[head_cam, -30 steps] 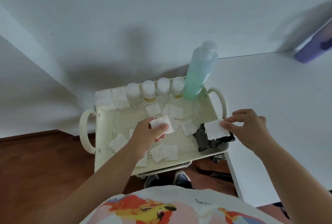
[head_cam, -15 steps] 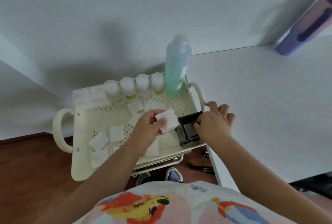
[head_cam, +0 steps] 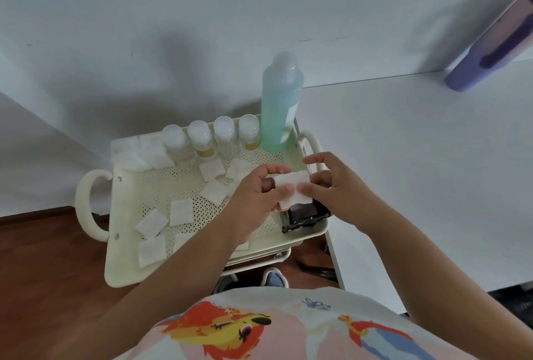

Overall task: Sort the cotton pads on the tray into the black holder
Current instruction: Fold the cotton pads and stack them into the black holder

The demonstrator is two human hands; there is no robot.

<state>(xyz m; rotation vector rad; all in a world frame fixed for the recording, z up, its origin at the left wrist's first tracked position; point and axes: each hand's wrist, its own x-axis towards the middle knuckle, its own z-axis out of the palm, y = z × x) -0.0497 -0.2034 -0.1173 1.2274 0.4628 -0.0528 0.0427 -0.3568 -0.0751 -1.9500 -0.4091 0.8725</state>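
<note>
A white square cotton pad (head_cam: 294, 189) is held between both hands just above the black holder (head_cam: 304, 215), which sits in the near right corner of the cream perforated tray (head_cam: 127, 232). My left hand (head_cam: 256, 201) pinches the pad's left side; my right hand (head_cam: 337, 186) pinches its right side with thumb and fingers. Several loose pads (head_cam: 180, 212) lie scattered over the tray floor, some hidden under my left forearm. The holder's far part is hidden behind the pad and my right hand.
A tall bottle of green liquid (head_cam: 281, 106) and several small clear bottles (head_cam: 202, 140) stand along the tray's far edge. More pads are stacked at the far left corner (head_cam: 138, 152). A white table (head_cam: 418, 172) adjoins on the right, bearing a purple object (head_cam: 490, 42).
My right hand left the black holder and took hold of the pad's right side. My left hand carried the pad to the right, over the holder.
</note>
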